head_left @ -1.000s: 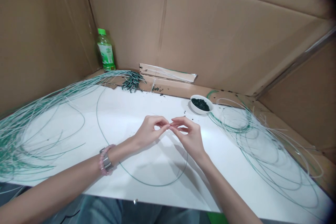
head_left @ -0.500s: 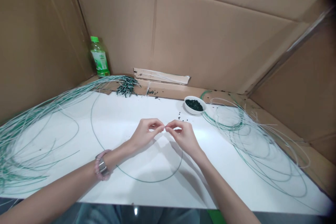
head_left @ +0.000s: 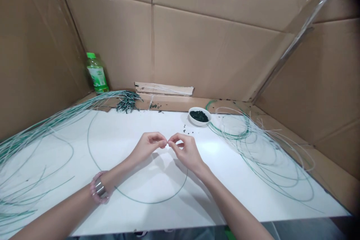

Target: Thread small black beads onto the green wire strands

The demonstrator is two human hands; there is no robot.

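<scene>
My left hand (head_left: pixel 152 146) and my right hand (head_left: pixel 184 150) meet fingertip to fingertip over the white table (head_left: pixel 135 217). Each has thumb and forefinger pinched together. A single thin green wire (head_left: pixel 153 203) curves from the far left, passes beneath my left forearm and rises to my right hand, where the fingers hide its end. Whatever lies between my left fingertips is too small to make out. Beyond my right hand stands a white bowl (head_left: pixel 200 123) of small dark green beads (head_left: pixel 199 115), with several loose ones beside it.
Green and white wires (head_left: pixel 56 114) spread along the left, their far ends bunched with dark green pieces (head_left: pixel 128 103). Looser wire coils (head_left: pixel 244 135) lie at the right. A green bottle (head_left: pixel 97 75) and a cardboard strip (head_left: pixel 164 88) stand by the cardboard wall (head_left: pixel 197 45).
The camera view has tilted up and shifted right, so everything sits lower and further left. Both hands keep their fingertip pinch, still close together.
</scene>
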